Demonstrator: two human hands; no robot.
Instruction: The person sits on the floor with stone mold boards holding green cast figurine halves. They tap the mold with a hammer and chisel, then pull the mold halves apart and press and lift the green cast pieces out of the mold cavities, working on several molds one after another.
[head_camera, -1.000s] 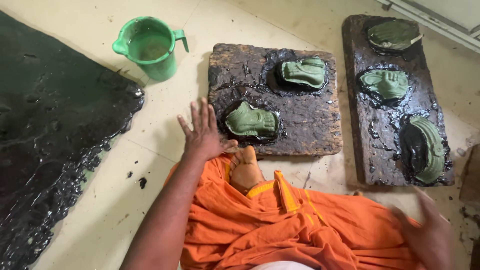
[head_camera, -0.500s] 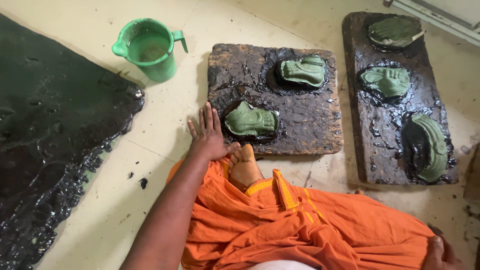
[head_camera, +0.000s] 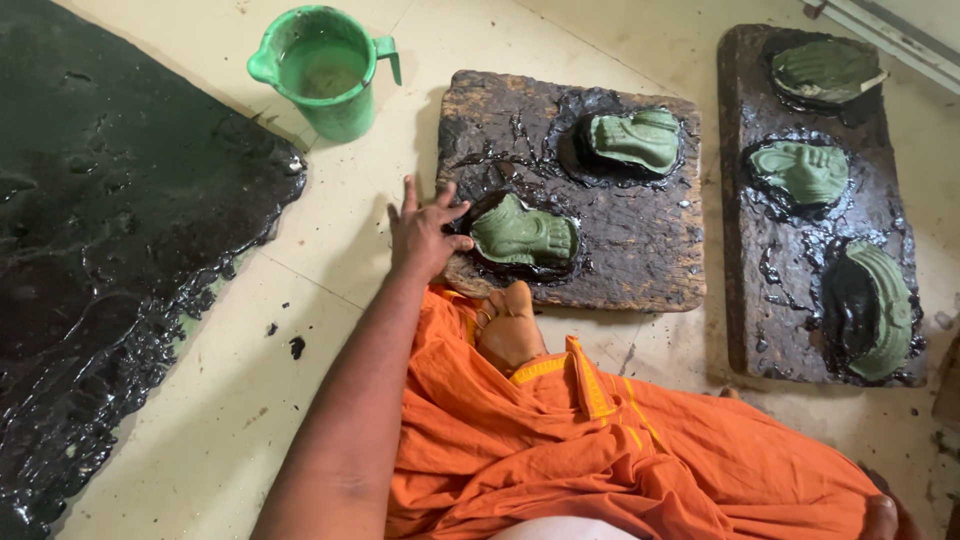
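Tiled floor (head_camera: 330, 250): left hand (head_camera: 425, 232), fingers spread, grasping nothing, touches wooden board (head_camera: 620, 250) edge

Left hand (head_camera: 425, 235) outstretched — fingers spread

The pale tiled floor (head_camera: 300, 270) before me bore two tarry boards (head_camera: 620, 230), a green jug (head_camera: 325, 70) far left, black sheet (head_camera: 110, 240) left

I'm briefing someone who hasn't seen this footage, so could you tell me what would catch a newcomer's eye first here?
Probably the green foot-shaped mould on the near wet dark board, with the left hand at that board's left edge. Beyond it stand a green jug at the top and a glossy black mass covering the floor on the left. The orange cloth fills the bottom of the view.
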